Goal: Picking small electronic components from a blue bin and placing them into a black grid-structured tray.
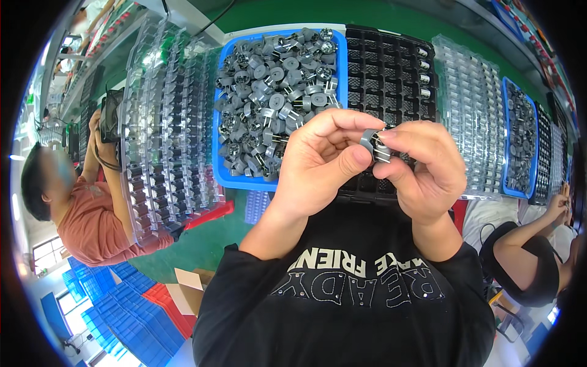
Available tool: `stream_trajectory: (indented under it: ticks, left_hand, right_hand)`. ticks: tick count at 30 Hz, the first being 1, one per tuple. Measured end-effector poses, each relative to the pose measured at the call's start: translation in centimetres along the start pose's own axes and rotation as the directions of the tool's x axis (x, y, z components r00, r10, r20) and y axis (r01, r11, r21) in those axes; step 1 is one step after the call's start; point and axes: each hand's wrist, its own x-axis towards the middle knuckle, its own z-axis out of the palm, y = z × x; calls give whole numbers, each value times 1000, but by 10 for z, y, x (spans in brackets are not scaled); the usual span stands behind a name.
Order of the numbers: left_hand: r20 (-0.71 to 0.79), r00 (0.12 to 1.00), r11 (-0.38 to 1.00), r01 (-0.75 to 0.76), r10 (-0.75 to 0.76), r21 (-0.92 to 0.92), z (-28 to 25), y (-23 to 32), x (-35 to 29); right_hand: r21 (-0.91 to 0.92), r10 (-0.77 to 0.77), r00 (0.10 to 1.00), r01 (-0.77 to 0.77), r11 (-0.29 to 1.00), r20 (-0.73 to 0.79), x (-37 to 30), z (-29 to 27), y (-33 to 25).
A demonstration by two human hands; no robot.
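In front of my chest, both my hands come together over the near edge of the black tray. The thumb and fingers of my left hand (324, 156) pinch a small grey round plug part (368, 139) with metal pins. From the other side, my right hand (431, 168) closes its thumb and fingertips on the pin side of this part. Fingertips hide some of it, so I cannot tell whether a second small piece is between them. Just beyond my left hand is a blue bin (218, 144) heaped with similar grey plug parts (275, 85).
Beneath and beyond my hands lies the black pocketed tray (388, 76), with several silvery pieces along its right side. Stacked clear plastic trays (162, 128) stand left, others (471, 110) right. Another blue bin (507, 140) is farther right. A person (92, 214) works at left, another (529, 251) at right.
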Motion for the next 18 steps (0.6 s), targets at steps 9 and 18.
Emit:
stream_trajectory:
  ticks: [9,18]
  left_hand:
    - [-19,996,995,80,-82,-60,-6,-2,-9]
    - [-9,999,995,47,-48,-91,7,-8,-10]
  right_hand:
    - [31,34,997,-36,999,63,-4,1,2]
    - [165,88,994,-98,981,67,-11,-4,12]
